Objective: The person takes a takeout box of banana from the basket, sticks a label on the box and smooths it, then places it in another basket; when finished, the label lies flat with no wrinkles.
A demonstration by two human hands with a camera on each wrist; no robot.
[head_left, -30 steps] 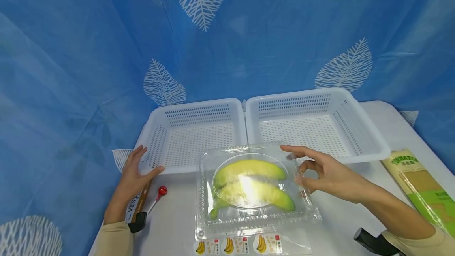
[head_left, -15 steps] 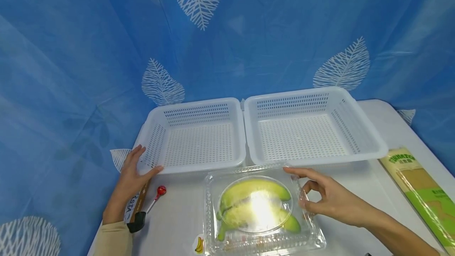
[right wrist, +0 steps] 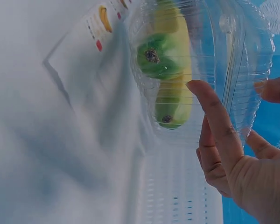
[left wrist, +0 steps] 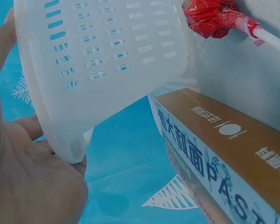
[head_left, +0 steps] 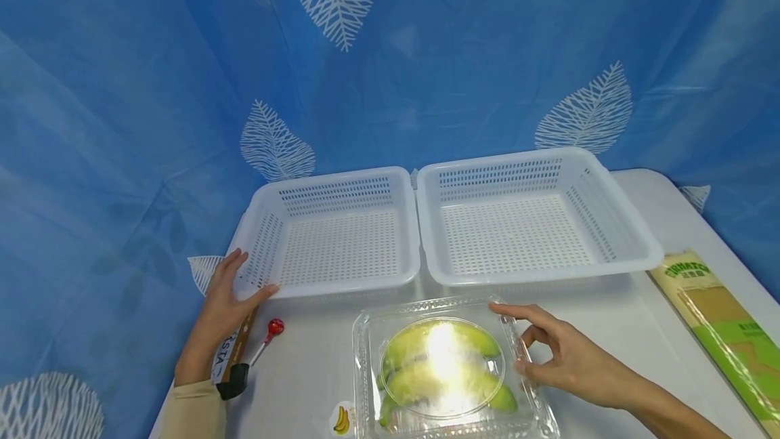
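A clear plastic clamshell box [head_left: 372, 371] with bananas [head_left: 420, 385] inside is at the front of the white table. My right hand [head_left: 560, 358] grips its right side, thumb and fingers on the ridged edge; the right wrist view shows the fingers [right wrist: 217, 121] against the clear wall. At the left, my left hand [head_left: 222, 310] holds the near-left corner of a white slotted basket [head_left: 341, 288]. Its fingers lie round the rim, as the left wrist view of the basket [left wrist: 107, 88] shows.
Beside it stands a second white basket [head_left: 542, 275]. A red lollipop [head_left: 275, 327] and a pasta box [head_left: 234, 351] lie near my left wrist. A green and tan packet [head_left: 719, 324] lies far right. A banana sticker [head_left: 341, 420] shows left of the clamshell.
The clamshell box has come down and toward me, away from the baskets, with my right hand on it. It now covers most of the banana stickers. My left hand stays at the basket corner.
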